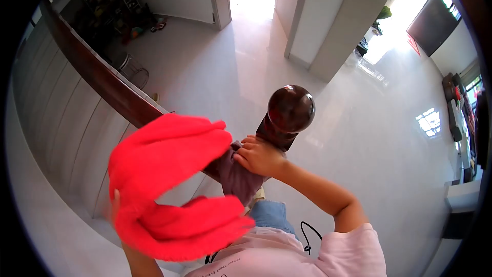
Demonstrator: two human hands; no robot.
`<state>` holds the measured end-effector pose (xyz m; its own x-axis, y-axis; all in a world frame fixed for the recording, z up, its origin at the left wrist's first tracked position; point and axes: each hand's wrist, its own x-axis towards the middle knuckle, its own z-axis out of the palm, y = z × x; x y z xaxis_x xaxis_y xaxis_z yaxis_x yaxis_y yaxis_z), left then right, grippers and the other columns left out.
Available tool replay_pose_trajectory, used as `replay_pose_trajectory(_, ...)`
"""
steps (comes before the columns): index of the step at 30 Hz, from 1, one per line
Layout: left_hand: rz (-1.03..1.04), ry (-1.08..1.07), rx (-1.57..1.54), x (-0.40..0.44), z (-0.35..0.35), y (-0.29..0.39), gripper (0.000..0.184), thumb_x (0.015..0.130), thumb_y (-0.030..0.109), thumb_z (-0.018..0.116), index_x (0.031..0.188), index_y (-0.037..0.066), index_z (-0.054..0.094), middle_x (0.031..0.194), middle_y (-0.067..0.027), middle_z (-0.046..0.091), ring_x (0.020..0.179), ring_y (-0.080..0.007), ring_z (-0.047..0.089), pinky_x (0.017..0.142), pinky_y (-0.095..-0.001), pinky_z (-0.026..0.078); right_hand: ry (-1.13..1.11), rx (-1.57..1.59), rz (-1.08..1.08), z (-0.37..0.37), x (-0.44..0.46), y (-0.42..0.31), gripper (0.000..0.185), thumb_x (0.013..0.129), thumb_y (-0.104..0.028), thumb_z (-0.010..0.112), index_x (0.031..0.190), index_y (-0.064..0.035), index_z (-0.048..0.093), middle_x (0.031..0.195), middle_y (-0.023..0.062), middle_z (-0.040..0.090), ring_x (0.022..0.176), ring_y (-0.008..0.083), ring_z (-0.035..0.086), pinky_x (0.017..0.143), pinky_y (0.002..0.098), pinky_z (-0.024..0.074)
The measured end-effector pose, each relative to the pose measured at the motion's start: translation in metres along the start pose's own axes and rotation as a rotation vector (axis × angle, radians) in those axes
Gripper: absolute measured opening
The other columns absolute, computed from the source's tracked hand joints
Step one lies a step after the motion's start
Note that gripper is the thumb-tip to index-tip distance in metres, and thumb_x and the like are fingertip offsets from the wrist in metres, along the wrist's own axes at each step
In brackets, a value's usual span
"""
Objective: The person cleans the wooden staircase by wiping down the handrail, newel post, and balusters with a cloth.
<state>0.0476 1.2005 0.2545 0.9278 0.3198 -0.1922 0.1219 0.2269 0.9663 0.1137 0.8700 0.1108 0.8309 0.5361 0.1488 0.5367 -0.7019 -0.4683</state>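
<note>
A bright red cloth [154,164] hangs in folds at the left, in my left hand [116,206], whose fingers are mostly hidden behind it. Near the middle, my right hand [260,156] presses a dull purple cloth [241,177] against the dark wooden post, just below its round, glossy knob [291,109]. The fingers of my right hand are bent over the cloth.
A dark wooden handrail [97,79] runs from the upper left down to the post, beside pale panelling. Beyond it are a round stool [134,72] and a cluttered rack [125,2]. A wall corner [338,25] stands past the knob, and furniture [453,118] lines the far right.
</note>
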Motion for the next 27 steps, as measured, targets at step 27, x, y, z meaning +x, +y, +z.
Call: replay_pose_trajectory(27,-0.026,-0.174,-0.08,-0.018,0.066,-0.023,0.046,0.094,0.035,0.044,0.124,0.001,0.046,0.114,-0.0146,0.057,0.1,-0.0283,0.058,0.085,-0.0386,0.049,0.812,0.064,0.216,0.087,-0.077,-0.062,0.032,0.065,-0.018,0.071,0.096,-0.0131,0.065,0.137,0.0065,0.044,0.131,0.0388,0.028,0.1,0.0631,0.0207)
